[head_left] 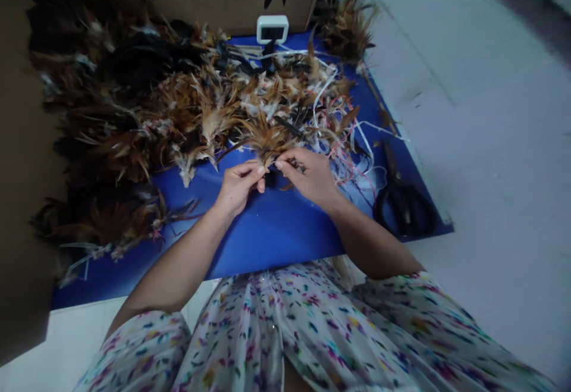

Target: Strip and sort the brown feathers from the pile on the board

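from my remote seat i judged the feather bundle (267, 137) very light, its plumes soft and easily bent, the base firmer and the best place to pinch. the left hand (241, 185) had that base pinched between thumb and fingers; the right hand's (310, 176) thumb and forefinger nearly met just beside it, though i couldn't tell what they held. the bundle, rusty brown and fanned out, stood above the blue tabletop (263, 231), by the feather pile (182, 106).
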Tool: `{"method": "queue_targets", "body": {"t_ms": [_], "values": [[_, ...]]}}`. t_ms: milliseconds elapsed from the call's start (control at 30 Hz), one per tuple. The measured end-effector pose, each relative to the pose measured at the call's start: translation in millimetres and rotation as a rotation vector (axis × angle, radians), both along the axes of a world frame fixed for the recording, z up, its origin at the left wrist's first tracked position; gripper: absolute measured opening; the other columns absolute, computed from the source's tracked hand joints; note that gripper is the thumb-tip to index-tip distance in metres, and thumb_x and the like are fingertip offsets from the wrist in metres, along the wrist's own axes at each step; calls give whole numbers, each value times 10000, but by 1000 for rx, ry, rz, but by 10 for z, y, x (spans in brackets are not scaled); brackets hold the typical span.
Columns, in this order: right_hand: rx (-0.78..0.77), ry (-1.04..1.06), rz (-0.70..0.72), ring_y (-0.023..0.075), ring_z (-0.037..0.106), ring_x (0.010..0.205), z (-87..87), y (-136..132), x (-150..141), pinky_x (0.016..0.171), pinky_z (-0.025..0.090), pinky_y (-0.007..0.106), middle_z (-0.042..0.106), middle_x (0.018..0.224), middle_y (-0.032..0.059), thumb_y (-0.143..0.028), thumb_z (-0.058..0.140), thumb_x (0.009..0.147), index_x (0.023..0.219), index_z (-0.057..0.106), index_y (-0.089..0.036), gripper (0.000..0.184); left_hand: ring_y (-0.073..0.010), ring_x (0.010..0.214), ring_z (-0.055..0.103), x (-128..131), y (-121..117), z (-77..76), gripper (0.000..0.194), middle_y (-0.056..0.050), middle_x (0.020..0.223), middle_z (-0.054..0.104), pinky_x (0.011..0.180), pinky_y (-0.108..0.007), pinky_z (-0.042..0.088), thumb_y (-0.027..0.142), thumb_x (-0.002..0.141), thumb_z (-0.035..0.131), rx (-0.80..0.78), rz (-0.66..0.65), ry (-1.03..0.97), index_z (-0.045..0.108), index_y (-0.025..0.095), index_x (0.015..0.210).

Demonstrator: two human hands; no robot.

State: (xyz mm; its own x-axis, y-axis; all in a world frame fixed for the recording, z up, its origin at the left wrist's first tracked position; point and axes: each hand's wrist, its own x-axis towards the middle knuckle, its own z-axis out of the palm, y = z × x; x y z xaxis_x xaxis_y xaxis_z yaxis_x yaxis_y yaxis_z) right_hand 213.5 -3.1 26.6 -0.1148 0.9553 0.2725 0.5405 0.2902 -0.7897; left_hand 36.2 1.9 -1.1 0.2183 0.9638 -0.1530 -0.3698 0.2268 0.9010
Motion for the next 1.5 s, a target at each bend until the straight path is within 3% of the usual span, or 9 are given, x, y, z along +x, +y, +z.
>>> {"method": "queue_targets", "body": {"t_ms": [300,467,600,733,867,1067,1267,1400,1500], "values": [[159,-155,39,187,698,831,-80,23,42,799,546,333,758,902,19,-284,594,952,906,695,-256,114,-85,528,612,3,11,-18,389,4,583,666,593,-238,538,446,577,930,-87,22,-21,750,137,730],[308,-300,86,187,692,862,-148,39,63,840,539,325,743,918,49,-285,494,1019,947,686,-229,213,-84,502,605,22,-2,24,437,0,562,674,582,-235,546,476,486,953,-124,36,-6,749,140,678],[345,-458,108,204,669,867,-159,45,99,849,532,344,727,912,72,-292,413,1048,997,693,-214,295,-102,516,626,23,2,13,451,-7,577,689,598,-254,554,509,500,939,-83,66,70,741,142,673],[428,-616,121,220,643,875,-147,47,145,836,512,354,706,906,82,-249,374,1055,1009,687,-205,320,-115,551,634,-8,22,-71,396,-27,619,710,635,-269,534,501,629,886,40,111,205,760,138,725],[475,-732,136,226,623,846,-102,24,146,775,487,354,685,868,90,-234,387,1050,981,675,-180,301,-134,647,652,-64,43,-129,269,-37,667,727,696,-267,508,401,797,782,238,158,460,770,163,673],[525,-889,146,195,597,800,10,-113,50,723,412,335,671,852,62,-221,428,1047,928,648,-173,255,-141,712,657,-114,74,-77,216,-25,724,734,711,-259,500,273,872,696,574,234,817,759,192,681],[607,-904,139,188,562,845,72,-213,-28,763,386,318,649,850,41,-158,446,1026,940,636,-177,210,-139,739,625,-110,62,-136,271,-51,812,698,695,-257,482,238,972,514,937,188,1021,721,173,809],[756,-906,156,205,505,766,166,-169,-40,723,360,341,625,774,49,-146,458,1016,887,662,-161,242,-150,784,619,-79,6,-137,342,-70,909,703,713,-262,475,266,1015,392,941,88,1127,698,176,891],[746,-916,180,217,504,782,260,-115,-37,737,356,354,632,785,63,-151,451,1017,884,673,-154,259,-144,782,625,-75,-12,-98,349,-59,900,702,715,-252,476,329,1029,384,891,27,1118,690,182,948]]}}
